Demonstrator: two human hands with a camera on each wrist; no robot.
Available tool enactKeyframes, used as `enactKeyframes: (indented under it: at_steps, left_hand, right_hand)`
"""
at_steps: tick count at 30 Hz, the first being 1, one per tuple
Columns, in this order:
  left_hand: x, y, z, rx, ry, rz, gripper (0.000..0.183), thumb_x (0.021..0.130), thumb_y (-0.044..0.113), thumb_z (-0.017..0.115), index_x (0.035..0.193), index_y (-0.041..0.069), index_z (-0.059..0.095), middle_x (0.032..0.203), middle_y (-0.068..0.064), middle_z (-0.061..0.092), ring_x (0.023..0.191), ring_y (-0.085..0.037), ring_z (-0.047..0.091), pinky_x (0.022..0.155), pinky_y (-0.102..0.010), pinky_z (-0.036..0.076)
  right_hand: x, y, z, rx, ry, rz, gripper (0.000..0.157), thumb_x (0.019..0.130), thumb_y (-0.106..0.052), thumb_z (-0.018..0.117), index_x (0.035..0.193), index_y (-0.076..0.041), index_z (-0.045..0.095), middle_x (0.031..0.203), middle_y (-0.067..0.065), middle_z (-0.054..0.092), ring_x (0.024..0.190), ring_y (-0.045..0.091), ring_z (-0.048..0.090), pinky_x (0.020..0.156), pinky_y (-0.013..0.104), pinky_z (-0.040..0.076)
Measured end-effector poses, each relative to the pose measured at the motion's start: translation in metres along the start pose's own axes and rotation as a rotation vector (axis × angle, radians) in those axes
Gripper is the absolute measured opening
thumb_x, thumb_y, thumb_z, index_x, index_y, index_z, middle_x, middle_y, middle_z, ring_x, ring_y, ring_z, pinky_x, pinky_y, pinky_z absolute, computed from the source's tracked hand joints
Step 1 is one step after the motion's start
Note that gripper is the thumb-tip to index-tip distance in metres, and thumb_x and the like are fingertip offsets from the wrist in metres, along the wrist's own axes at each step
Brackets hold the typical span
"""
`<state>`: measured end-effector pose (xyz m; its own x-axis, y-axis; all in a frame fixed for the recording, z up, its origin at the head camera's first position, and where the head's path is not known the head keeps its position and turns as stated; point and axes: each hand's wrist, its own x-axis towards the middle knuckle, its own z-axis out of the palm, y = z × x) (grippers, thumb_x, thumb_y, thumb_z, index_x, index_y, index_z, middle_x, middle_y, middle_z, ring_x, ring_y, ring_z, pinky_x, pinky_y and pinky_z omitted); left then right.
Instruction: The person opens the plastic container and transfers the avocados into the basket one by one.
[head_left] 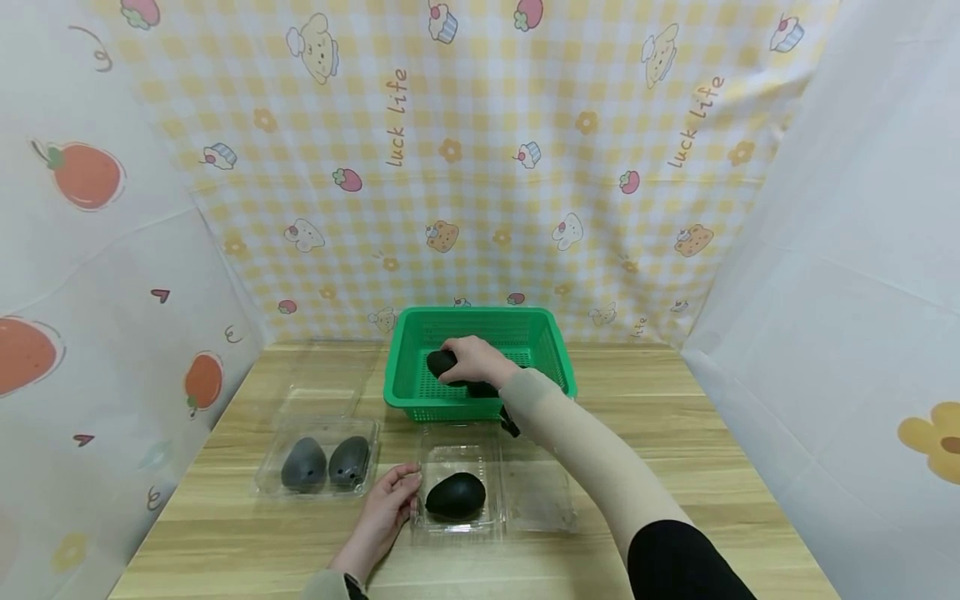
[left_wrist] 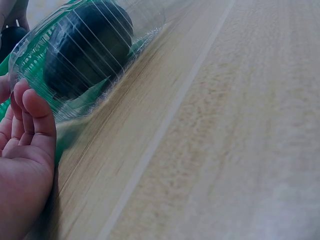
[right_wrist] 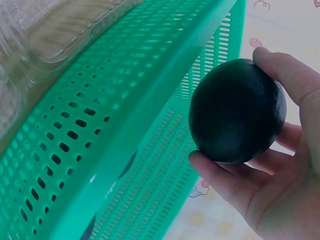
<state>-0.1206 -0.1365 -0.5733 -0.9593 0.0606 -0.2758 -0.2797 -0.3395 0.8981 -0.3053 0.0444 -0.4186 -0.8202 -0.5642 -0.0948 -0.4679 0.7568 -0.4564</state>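
The right hand (head_left: 480, 362) gripped a dark ovoid item (right_wrist: 237, 112) over the green basket (head_left: 431, 403). The clear container (head_left: 458, 459) lay toward the tabletop's (head_left: 675, 475) front edge, left rim pinched by the left hand (head_left: 388, 505).

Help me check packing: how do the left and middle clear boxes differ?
The left box holds two egg-shaped pieces; the middle box holds one. The left box's look greyer; the middle box's, blacker. The left hand holds the middle box, not the left box. Both are clear plastic.
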Motion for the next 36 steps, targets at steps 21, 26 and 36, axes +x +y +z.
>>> enactKeyframes:
  at_steps: [21, 26, 36]
  left_hand:
    - [0.0, -0.001, -0.001, 0.0, -0.006, 0.0, 0.022, 0.095, 0.007, 0.059, 0.115, 0.0, 0.052, 0.08, 0.002, 0.054, 0.059, -0.009, 0.05, 0.055, -0.02, 0.046]
    - [0.0, -0.001, 0.0, 0.001, -0.006, 0.002, 0.021, 0.095, 0.007, 0.058, 0.115, 0.001, 0.052, 0.079, 0.002, 0.054, 0.059, -0.009, 0.049, 0.055, -0.02, 0.046]
    - [-0.001, 0.002, 0.001, 0.015, -0.003, -0.015, 0.029, 0.096, 0.009, 0.059, 0.12, -0.003, 0.049, 0.079, 0.001, 0.054, 0.059, -0.009, 0.049, 0.055, -0.021, 0.046]
  right_hand:
    - [-0.001, 0.001, 0.013, -0.023, -0.034, 0.051, 0.059, 0.088, -0.035, 0.07, 0.139, -0.014, 0.051, 0.132, 0.007, 0.055, 0.106, 0.021, 0.055, 0.085, 0.036, 0.048]
    - [0.0, 0.001, 0.015, -0.028, -0.036, 0.056, 0.06, 0.088, -0.035, 0.069, 0.14, -0.015, 0.05, 0.134, 0.007, 0.054, 0.108, 0.021, 0.054, 0.086, 0.036, 0.047]
    - [0.003, 0.004, 0.019, -0.04, -0.04, 0.061, 0.058, 0.087, -0.037, 0.07, 0.137, -0.014, 0.053, 0.129, 0.007, 0.057, 0.107, 0.022, 0.055, 0.086, 0.036, 0.048]
